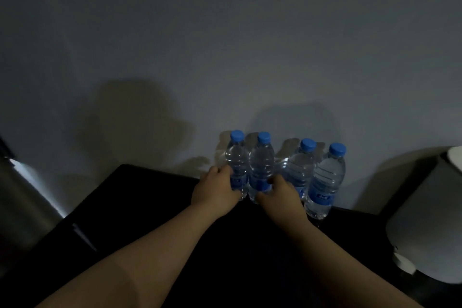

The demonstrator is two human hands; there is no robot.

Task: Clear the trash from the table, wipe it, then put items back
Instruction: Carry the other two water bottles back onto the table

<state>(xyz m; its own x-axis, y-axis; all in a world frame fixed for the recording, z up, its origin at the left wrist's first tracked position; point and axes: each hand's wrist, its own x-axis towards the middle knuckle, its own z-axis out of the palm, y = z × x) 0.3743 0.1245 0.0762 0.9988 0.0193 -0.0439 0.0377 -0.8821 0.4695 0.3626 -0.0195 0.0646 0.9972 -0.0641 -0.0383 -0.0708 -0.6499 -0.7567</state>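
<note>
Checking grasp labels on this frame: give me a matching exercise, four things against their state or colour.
1 leftmost bottle
2 second bottle from left
3 rightmost bottle
4 table

a gripped by right hand
b black
c stands free at the row's end
d gripped by left hand

Pairs: 1-d, 2-a, 3-c, 4-b

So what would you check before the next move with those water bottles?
1. Grip of left hand on leftmost bottle: ok.
2. Grip of right hand on second bottle: ok.
3. The third bottle and fourth bottle upright, caps on: ok.
4. Held bottles' bases set on the table: cannot tell, the hands hide them.
5. Table wiped clean: cannot tell, too dark.
</note>
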